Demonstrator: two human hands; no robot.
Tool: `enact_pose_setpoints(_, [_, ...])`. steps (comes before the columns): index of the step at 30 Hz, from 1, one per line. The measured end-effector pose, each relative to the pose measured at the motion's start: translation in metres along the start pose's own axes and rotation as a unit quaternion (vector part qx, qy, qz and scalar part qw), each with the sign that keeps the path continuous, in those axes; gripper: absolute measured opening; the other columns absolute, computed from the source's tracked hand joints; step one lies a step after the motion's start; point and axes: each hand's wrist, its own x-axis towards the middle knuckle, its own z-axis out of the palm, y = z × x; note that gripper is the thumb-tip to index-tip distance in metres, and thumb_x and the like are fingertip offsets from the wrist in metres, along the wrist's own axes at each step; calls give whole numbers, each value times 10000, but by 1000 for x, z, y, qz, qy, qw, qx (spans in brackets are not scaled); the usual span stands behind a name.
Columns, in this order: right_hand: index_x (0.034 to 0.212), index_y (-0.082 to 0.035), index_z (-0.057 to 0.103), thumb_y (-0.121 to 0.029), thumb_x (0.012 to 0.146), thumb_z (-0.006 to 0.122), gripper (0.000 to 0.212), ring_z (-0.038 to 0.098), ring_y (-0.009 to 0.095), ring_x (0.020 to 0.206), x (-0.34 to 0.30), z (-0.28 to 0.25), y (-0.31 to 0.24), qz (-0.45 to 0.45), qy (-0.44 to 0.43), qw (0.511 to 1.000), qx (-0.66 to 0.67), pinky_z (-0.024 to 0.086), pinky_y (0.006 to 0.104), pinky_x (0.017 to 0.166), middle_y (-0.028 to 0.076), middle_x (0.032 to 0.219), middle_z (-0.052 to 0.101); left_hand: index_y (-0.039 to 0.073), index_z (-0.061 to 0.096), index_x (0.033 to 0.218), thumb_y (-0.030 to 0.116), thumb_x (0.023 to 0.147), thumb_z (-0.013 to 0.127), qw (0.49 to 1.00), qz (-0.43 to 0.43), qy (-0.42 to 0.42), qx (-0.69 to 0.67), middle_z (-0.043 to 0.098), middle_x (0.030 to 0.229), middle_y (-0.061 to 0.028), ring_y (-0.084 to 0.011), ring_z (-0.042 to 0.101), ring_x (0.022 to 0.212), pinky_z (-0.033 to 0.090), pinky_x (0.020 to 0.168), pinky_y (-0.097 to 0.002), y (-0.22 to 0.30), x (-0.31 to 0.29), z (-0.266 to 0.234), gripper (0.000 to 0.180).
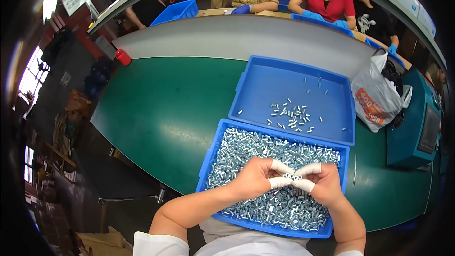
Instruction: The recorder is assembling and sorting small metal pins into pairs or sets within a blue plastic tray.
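Note:
My left hand (256, 178) and my right hand (328, 184) meet over a blue tray (205, 167) filled with small shiny metal sleeves (256, 149). White coverings wrap the thumb and forefinger of each. Between these fingertips I pinch a short row of metal sleeves (293, 177), their round open ends facing up towards me. Both hands are closed on this row, above the heap. Just beyond stands a second, shallow blue tray (270, 80), with a loose scatter of the same sleeves (294, 116) lying mostly towards its near side.
Both trays rest on a green table (166, 99). At right are a white plastic bag (374, 95) and a teal machine (412, 128). A red bottle (123, 57) sits at the far left. Beyond the grey partition (199, 35), people in gloves work beside other blue trays.

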Motion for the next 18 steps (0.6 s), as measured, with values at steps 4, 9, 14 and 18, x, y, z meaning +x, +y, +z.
enact_pose_setpoints(4, [992,53,745,31,848,798,155,726,136,864,-5,1,-6,37,2,999,5,601,275,796,115,952,762,-17,724,1119,-25,904,749,1000,-14,-22,-8,748,1059,-104,-157,712,979,579,884,-297,-6,2,-1,216])
enact_pose_setpoints(9, [1011,71,726,65,850,784,171,737,166,887,-16,3,1,39,17,998,39,610,296,823,139,985,759,-15,723,1129,-12,886,774,999,-25,-32,-10,754,1064,-102,-150,714,999,577,919,-306,-5,-1,2,249])
enact_pose_setpoints(14, [1010,77,722,92,842,775,178,742,197,920,-13,-1,16,14,10,996,83,614,332,849,163,998,755,-28,726,1109,10,918,749,999,-25,-20,-28,746,1030,-91,-128,695,965,565,887,-281,-7,-2,4,197])
enact_pose_setpoints(18, [1010,74,723,89,848,772,170,740,199,922,-14,-2,23,12,1,995,102,614,334,853,160,991,753,-13,728,1123,-8,888,775,998,-31,-27,-47,754,1062,-104,-158,713,1006,574,925,-309,-9,-1,3,240])
